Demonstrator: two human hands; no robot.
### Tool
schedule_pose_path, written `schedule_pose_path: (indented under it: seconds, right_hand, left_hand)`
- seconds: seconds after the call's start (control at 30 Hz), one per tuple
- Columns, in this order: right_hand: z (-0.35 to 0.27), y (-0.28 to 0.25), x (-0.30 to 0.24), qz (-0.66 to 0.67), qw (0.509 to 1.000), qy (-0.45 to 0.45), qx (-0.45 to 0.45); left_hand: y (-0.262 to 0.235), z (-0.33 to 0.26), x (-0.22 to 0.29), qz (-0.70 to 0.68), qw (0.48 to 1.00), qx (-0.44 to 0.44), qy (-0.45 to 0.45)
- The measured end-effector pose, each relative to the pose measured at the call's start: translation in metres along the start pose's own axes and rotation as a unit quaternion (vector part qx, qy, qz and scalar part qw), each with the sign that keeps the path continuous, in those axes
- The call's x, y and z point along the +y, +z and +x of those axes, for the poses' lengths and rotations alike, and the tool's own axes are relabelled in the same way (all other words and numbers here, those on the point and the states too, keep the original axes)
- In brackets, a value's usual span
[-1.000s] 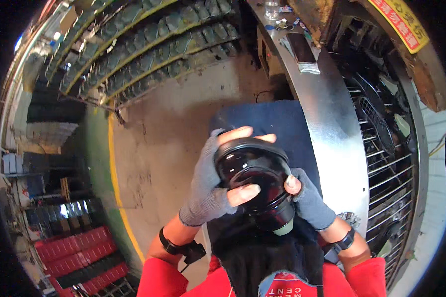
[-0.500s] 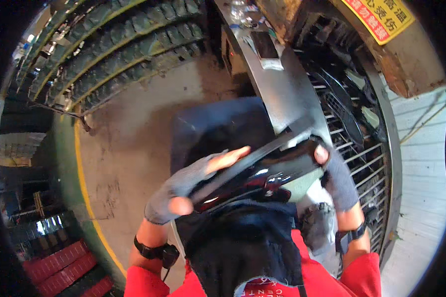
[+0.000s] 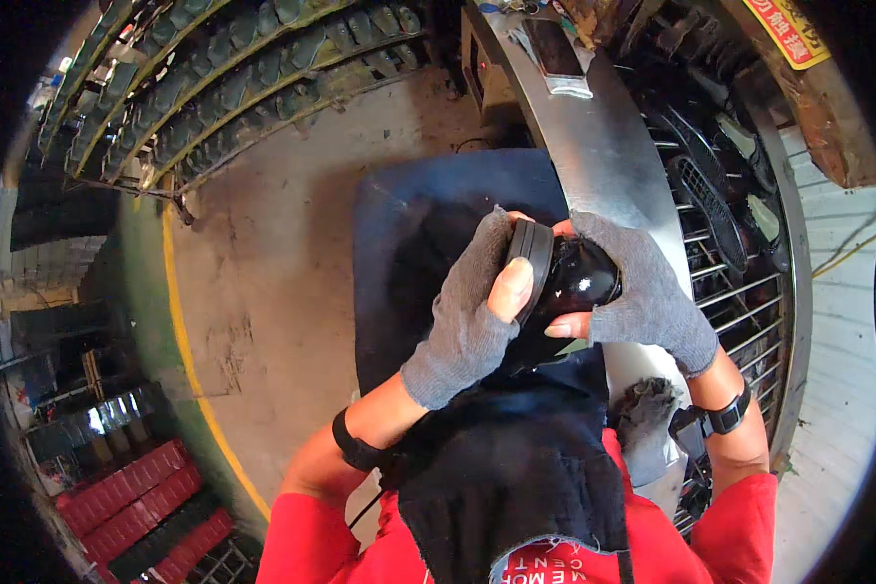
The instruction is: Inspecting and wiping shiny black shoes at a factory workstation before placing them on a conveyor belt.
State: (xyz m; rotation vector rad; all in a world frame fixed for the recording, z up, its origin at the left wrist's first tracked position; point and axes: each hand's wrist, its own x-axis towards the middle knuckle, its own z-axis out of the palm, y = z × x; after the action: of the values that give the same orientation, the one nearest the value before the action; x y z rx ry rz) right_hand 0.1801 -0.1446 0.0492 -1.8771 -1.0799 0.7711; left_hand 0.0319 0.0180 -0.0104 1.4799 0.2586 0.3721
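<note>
A glossy black rubber boot (image 3: pixel 576 280) is held between both of my hands just above my lap. My left hand (image 3: pixel 472 311), in a grey fingerless glove, grips the boot's ribbed sole edge from the left, thumb pressed on the sole. On the boot's right side my right hand (image 3: pixel 642 292), gloved the same way, wraps over its shiny upper. A black cloth apron (image 3: pixel 516 467) covers my lap below the boot. Most of the boot's far side is hidden by my fingers.
A dark blue mat (image 3: pixel 428 224) lies on the concrete floor ahead. A curved metal bench (image 3: pixel 603 146) runs along the right, beside a wire rack of black boots (image 3: pixel 730 224). Racks of boots (image 3: pixel 224 68) line the far left. Red crates (image 3: pixel 126 496) stand lower left.
The boot has been turned and drawn closer between my hands. My left hand moved from under it to gripping the sole edge. The view has tilted.
</note>
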Motion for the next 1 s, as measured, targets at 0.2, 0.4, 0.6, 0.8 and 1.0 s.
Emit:
schedule_pose_path:
  seconds: [0.2,0.4,0.6,0.8,1.0]
  right_hand:
    - [-0.005,0.011,-0.018,-0.064,0.997,-0.042,0.025]
    - [-0.025,0.019,-0.046,-0.146,0.984,-0.104,-0.009]
    - [-0.052,0.015,-0.063,-0.151,0.983,-0.059,-0.083]
    - [-0.042,0.012,-0.072,-0.166,0.972,-0.041,-0.16]
    - [-0.051,0.022,-0.057,-0.156,0.972,-0.121,-0.124]
  left_hand:
    - [-0.004,-0.015,0.009,0.089,0.995,-0.004,0.037]
    - [-0.014,-0.04,0.024,0.081,0.992,-0.066,0.075]
    - [-0.037,-0.045,0.05,0.053,0.988,-0.146,0.0]
    - [-0.009,-0.045,0.061,-0.083,0.993,-0.01,-0.086]
    - [-0.006,-0.048,0.062,-0.061,0.996,-0.025,-0.056]
